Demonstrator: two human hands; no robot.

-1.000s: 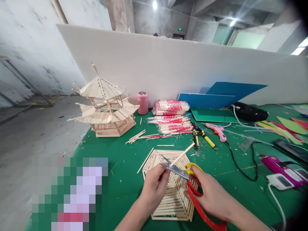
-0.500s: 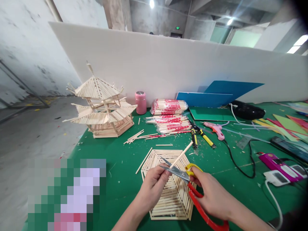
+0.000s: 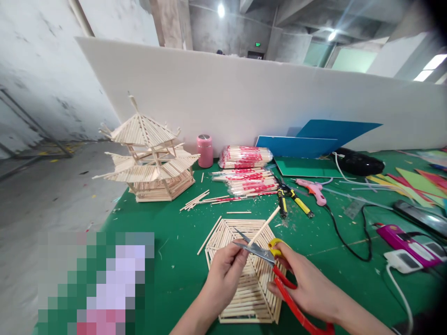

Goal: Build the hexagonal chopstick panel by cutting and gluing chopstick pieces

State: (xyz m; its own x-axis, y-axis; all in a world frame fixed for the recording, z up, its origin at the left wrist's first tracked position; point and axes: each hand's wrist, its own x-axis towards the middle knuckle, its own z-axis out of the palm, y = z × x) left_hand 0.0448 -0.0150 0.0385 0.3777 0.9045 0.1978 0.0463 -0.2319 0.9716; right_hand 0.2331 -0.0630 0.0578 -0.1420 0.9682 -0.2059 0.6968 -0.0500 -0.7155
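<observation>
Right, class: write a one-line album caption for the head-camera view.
Left hand steadies a wooden stick between open scissors held by right hand, above a hexagonal stick panel.

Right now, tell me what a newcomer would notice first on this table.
Probably the two-tiered stick pagoda standing at the far left edge of the green table. Next, at the near edge, the left hand pinches a wooden stick between the open blades of red-and-yellow scissors gripped by the right hand, above a flat hexagonal stick panel.
</observation>
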